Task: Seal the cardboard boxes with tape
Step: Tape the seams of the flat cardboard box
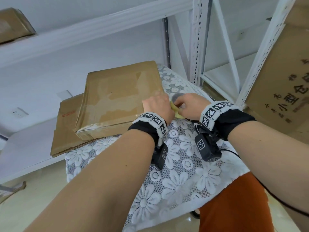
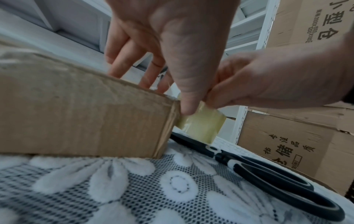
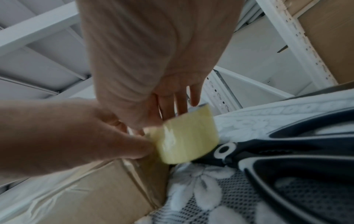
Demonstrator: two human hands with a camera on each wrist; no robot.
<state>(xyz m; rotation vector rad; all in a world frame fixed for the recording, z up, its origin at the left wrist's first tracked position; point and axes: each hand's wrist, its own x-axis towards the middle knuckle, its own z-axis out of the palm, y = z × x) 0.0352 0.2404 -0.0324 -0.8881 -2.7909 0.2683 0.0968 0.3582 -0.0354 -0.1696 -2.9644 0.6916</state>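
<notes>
A flat cardboard box (image 1: 117, 97) with clear tape over its top lies on the lace-covered table (image 1: 184, 173). My left hand (image 1: 158, 102) is at its near right corner. In the left wrist view its thumb (image 2: 184, 106) presses a yellowish tape end against the box corner (image 2: 172, 115), and its straight fingers lie on the box top. Just right of that corner my right hand (image 1: 189, 106) grips the tape roll (image 2: 201, 125). The roll (image 3: 187, 136) hangs close to the corner, above the cloth.
Black scissors (image 2: 268, 174) lie on the cloth under my right wrist. Flattened cardboard (image 1: 66, 131) sticks out beneath the box at the left. White metal shelving (image 1: 197, 39) stands behind, and a large printed carton (image 1: 275, 72) rises at the right.
</notes>
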